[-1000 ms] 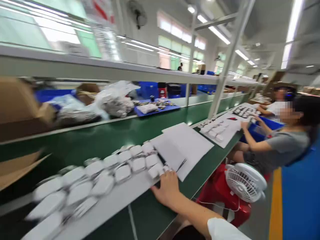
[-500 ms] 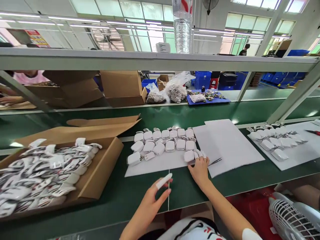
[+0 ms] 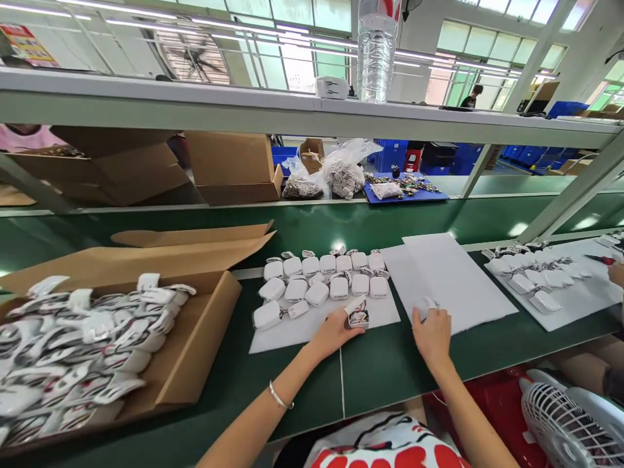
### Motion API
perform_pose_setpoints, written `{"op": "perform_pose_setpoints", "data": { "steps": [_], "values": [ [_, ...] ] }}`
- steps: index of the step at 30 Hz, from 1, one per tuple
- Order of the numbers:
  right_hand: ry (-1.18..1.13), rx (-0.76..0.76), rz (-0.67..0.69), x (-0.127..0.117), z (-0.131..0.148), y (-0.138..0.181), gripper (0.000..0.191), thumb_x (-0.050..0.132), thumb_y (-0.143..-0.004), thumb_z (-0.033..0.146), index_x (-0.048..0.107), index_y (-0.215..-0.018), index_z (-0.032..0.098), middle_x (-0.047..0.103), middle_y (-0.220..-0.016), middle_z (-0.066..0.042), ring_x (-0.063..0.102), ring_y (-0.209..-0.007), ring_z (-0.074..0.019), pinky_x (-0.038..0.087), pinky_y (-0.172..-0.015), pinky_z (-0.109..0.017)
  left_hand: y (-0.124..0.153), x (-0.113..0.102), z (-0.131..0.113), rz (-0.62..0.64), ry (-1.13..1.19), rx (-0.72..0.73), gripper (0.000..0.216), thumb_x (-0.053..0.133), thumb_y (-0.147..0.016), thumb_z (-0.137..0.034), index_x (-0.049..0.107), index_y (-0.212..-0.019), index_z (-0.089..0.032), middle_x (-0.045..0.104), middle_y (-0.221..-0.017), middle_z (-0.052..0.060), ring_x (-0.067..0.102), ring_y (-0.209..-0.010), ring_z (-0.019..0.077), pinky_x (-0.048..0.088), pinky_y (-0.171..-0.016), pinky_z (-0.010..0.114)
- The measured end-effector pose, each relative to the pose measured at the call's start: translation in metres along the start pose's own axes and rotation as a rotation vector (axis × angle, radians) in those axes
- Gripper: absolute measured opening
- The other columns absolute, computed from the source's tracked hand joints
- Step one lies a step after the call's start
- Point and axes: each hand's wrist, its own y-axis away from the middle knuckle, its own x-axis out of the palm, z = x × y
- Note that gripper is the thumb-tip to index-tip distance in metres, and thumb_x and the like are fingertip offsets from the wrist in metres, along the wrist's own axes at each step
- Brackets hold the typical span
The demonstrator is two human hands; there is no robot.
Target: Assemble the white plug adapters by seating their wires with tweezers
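My left hand [image 3: 336, 328] grips a small white square plastic case [image 3: 359, 318] at the near edge of the left white sheet. The case is open towards me, and coloured wires show inside it. White covers sit on some of my fingertips. My right hand [image 3: 433, 331] is over the near left edge of the right white sheet [image 3: 458, 279], its fingers curled down. Those fingertips are blurred, and I cannot make out what is between them. Beyond my left hand, several similar white cases [image 3: 316, 294] lie in rows on the left sheet [image 3: 287, 337].
At the left an open cardboard box [image 3: 199, 344] holds many white cases with cables. A shelf rail [image 3: 205, 107] crosses above the bench, bearing a water bottle [image 3: 376, 62]. Another person's hand [image 3: 617, 273] is at the right edge, near more cases. A white fan [image 3: 560, 416] stands below right.
My left hand has moved up and right and now holds a case. My right hand has left that case and shifted right, to where a thin dark two-pronged tool lay.
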Motion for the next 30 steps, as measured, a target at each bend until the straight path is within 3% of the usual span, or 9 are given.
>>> {"op": "perform_pose_setpoints", "data": {
  "steps": [2,4,7,10,15,18,21,24,30],
  "values": [
    [0.137,0.226,0.173,-0.008,-0.009,-0.006,0.049,0.05,-0.084,0.044,0.058,-0.107,0.001,0.056,-0.098,-0.026,0.055,-0.097,-0.039,0.043,-0.083,-0.053,0.005,0.0,0.01,-0.038,-0.039,0.021,0.06,0.071,-0.069,-0.037,0.051,-0.125,-0.023,0.067,-0.101,0.005,0.063,-0.091,0.0243,0.051,-0.08,0.037],
    [0.076,0.343,0.248,-0.012,-0.013,-0.008,0.043,0.054,-0.081,0.038,0.057,-0.105,0.002,0.057,-0.097,-0.025,0.058,-0.091,-0.0379,0.044,-0.08,-0.05,0.01,0.0,0.019,-0.089,-0.045,0.068,0.062,0.072,-0.07,-0.037,0.05,-0.126,-0.023,0.066,-0.105,0.006,0.063,-0.095,0.0242,0.051,-0.083,0.038],
    [-0.075,0.446,0.187,-0.01,-0.011,-0.004,0.035,0.053,-0.078,0.022,0.054,-0.107,0.002,0.059,-0.094,-0.024,0.058,-0.093,-0.0369,0.042,-0.082,-0.047,0.016,0.002,0.027,-0.198,0.014,0.171,0.061,0.069,-0.074,-0.037,0.045,-0.129,-0.023,0.064,-0.11,0.006,0.063,-0.097,0.0216,0.053,-0.083,0.034],
    [-0.207,0.502,0.114,-0.002,-0.003,0.003,0.037,0.053,-0.078,0.025,0.053,-0.109,0.005,0.062,-0.091,-0.019,0.06,-0.091,-0.0315,0.045,-0.08,-0.041,0.022,0.003,0.027,-0.296,0.056,0.276,0.059,0.067,-0.077,-0.035,0.043,-0.13,-0.023,0.062,-0.11,0.008,0.062,-0.1,0.0219,0.053,-0.083,0.034],
    [-0.735,0.435,0.064,0.012,0.041,-0.003,0.036,0.049,-0.08,0.047,0.056,-0.096,0.015,0.059,-0.071,-0.002,0.056,-0.059,-0.015,0.048,-0.058,-0.029,0.025,0.001,0.021,-0.354,0.105,0.373,0.054,0.068,-0.077,-0.027,0.046,-0.126,-0.022,0.057,-0.115,0.009,0.057,-0.108,0.0234,0.051,-0.09,0.038],
    [-1.146,0.361,0.156,0.018,0.082,-0.024,0.039,0.055,-0.077,0.056,0.053,-0.082,0.018,0.049,-0.059,0.004,0.046,-0.046,-0.0101,0.042,-0.042,-0.023,0.023,-0.001,0.022,-0.365,0.157,0.349,0.043,0.062,-0.081,-0.019,0.049,-0.122,-0.022,0.06,-0.112,0.008,0.059,-0.104,0.02,0.052,-0.088,0.035],
    [-1.216,0.227,0.312,0.025,0.118,-0.042,0.039,0.056,-0.077,0.057,0.051,-0.081,0.019,0.046,-0.056,0.006,0.042,-0.04,-0.0084,0.035,-0.035,-0.021,0.021,-0.005,0.025,-0.397,0.172,0.328,0.035,0.06,-0.082,-0.017,0.053,-0.116,-0.021,0.061,-0.111,0.008,0.059,-0.104,0.0203,0.052,-0.088,0.036],
    [-1.198,0.121,0.343,0.037,0.134,-0.044,0.038,0.054,-0.08,0.056,0.051,-0.082,0.019,0.047,-0.055,0.006,0.042,-0.039,-0.0089,0.036,-0.037,-0.022,0.019,-0.009,0.027,-0.419,0.152,0.309,0.028,0.059,-0.083,-0.019,0.055,-0.111,-0.02,0.062,-0.11,0.009,0.06,-0.105,0.0219,0.052,-0.088,0.039],
    [-1.188,0.253,0.272,0.058,0.122,-0.019,0.038,0.049,-0.083,0.058,0.049,-0.087,0.02,0.044,-0.052,0.006,0.042,-0.04,-0.0117,0.036,-0.039,-0.026,0.018,-0.011,0.025,-0.393,0.154,0.23,0.025,0.061,-0.081,-0.021,0.053,-0.104,-0.02,0.062,-0.105,0.009,0.061,-0.099,0.0212,0.053,-0.084,0.039]
  ]
}}
